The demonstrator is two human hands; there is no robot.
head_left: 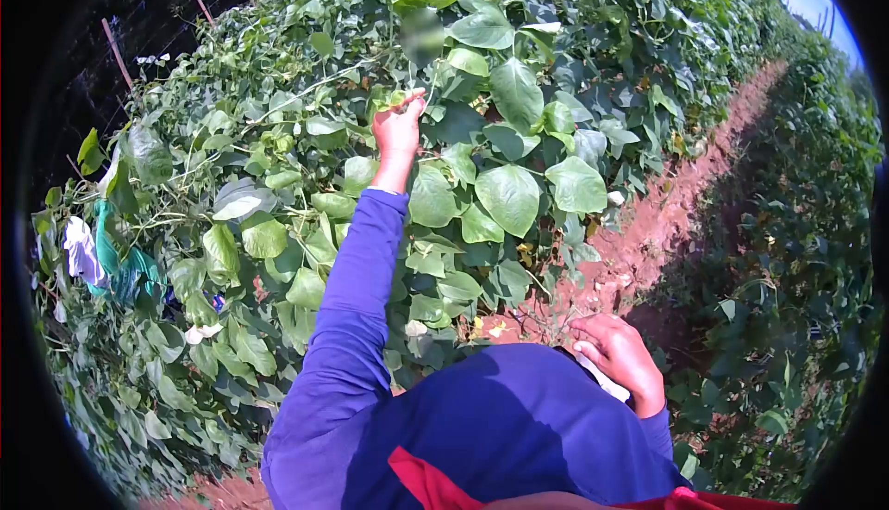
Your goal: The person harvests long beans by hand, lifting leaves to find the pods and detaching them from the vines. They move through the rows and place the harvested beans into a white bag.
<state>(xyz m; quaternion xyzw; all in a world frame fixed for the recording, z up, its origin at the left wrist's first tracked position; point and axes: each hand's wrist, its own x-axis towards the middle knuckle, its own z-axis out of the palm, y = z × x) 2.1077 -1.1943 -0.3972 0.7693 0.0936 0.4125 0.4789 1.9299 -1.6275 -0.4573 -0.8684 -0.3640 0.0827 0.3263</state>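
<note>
My left hand reaches up into a wall of leafy climbing plants. Its fingers are pinched on a thin green vine, with a small leaf beside the knuckles. Broad green leaves hang just to the right of that wrist. Close to my body on the right, my right hand is closed, its fingers curled. A white object with a dark edge lies under the palm; its kind is hidden. Whether the fingers grip it or something else does not show.
A reddish dirt path runs between the plant rows, with another green row on the right. White cloth and green netting hang among leaves at left. Behind stand wooden stakes with wires.
</note>
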